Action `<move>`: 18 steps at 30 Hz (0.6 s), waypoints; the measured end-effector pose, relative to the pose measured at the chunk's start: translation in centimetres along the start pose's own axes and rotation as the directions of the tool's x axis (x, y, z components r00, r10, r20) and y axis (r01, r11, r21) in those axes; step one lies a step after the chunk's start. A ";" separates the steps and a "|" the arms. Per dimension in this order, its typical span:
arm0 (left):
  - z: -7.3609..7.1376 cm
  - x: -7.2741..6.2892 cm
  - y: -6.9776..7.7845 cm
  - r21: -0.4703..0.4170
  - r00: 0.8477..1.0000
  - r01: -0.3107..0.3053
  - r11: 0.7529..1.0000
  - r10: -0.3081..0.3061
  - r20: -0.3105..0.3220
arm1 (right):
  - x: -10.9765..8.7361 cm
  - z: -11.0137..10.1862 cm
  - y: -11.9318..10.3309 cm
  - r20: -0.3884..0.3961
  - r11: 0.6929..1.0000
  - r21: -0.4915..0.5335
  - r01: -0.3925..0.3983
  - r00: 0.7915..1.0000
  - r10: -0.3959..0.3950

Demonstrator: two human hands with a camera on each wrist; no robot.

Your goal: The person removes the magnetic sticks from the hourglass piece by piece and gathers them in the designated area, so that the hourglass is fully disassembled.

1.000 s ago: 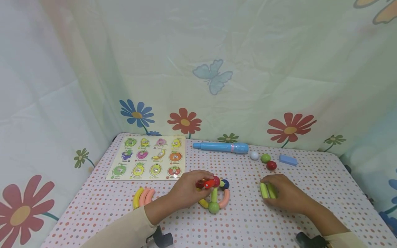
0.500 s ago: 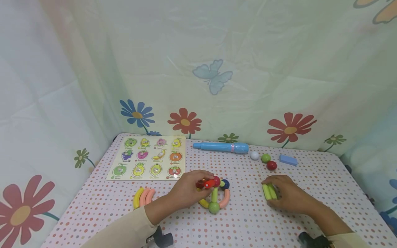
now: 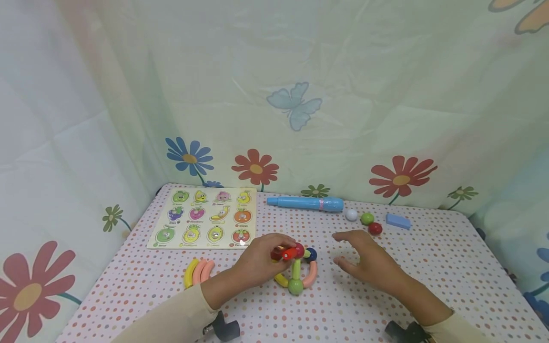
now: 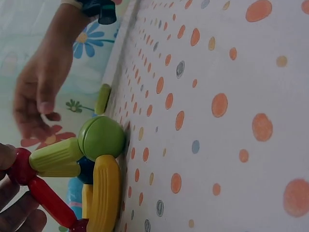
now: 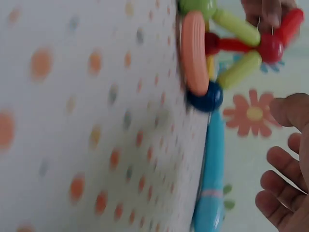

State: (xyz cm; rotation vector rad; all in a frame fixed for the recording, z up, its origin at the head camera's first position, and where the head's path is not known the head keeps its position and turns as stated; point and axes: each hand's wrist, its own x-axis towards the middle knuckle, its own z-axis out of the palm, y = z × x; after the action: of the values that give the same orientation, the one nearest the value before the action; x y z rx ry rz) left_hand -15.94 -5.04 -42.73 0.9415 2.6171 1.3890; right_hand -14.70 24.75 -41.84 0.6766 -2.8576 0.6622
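Observation:
A magnetic ball-and-stick toy (image 3: pixel 296 270) stands mid-table, its sticks rising from a ring to a red ball (image 3: pixel 299 249) on top. The ring joins a green ball (image 3: pixel 295 286), a dark blue ball (image 3: pixel 310 255), a peach curved stick (image 3: pixel 312 274) and a yellow one (image 4: pixel 105 193). My left hand (image 3: pixel 262 259) pinches the toy at its top, by the red ball and a red stick (image 5: pixel 291 26) that sticks out. To the right, my right hand (image 3: pixel 371 257) hovers with thumb and fingers spread, holding nothing. A green stick (image 4: pixel 103 99) lies beyond the toy, hidden by that hand in the head view.
One yellow and two peach curved sticks (image 3: pixel 200 273) lie left of the toy. Behind are a fruit picture board (image 3: pixel 201 218) and a blue tube (image 3: pixel 305 204). White (image 3: pixel 351 215), green (image 3: pixel 367 218) and red balls (image 3: pixel 375 228) sit back right, beside a blue block (image 3: pixel 398 221).
My right hand has let go of the two green sticks and moved left toward the toy, its fingers spreading. My left hand keeps its hold at the toy's top.

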 end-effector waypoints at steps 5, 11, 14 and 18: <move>0.2 0.0 -0.3 -0.001 0.998 0.056 0.998 -0.056 0.015 | 1.1 0.7 -3.2 -0.054 0.990 -0.021 0.139 0.989 -0.140; 0.5 0.1 -0.6 -0.002 0.997 0.078 0.997 -0.078 0.027 | 2.2 1.3 -6.0 -0.059 0.969 -0.049 0.241 0.968 -0.243; 0.6 0.3 -0.8 0.005 0.997 0.076 0.997 -0.076 0.019 | 2.7 1.8 -6.7 -0.057 0.961 -0.036 0.276 0.959 -0.277; 0.6 0.4 -1.0 -0.001 0.997 0.079 0.997 -0.079 0.015 | 3.1 2.5 -7.1 -0.091 0.943 -0.035 0.330 0.939 -0.331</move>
State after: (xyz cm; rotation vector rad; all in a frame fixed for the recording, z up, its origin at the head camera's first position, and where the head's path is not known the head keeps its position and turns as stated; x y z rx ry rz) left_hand -16.54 -4.75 -43.75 0.8347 2.6109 1.3607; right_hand -14.30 16.72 -40.68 1.0600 -2.5702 0.5945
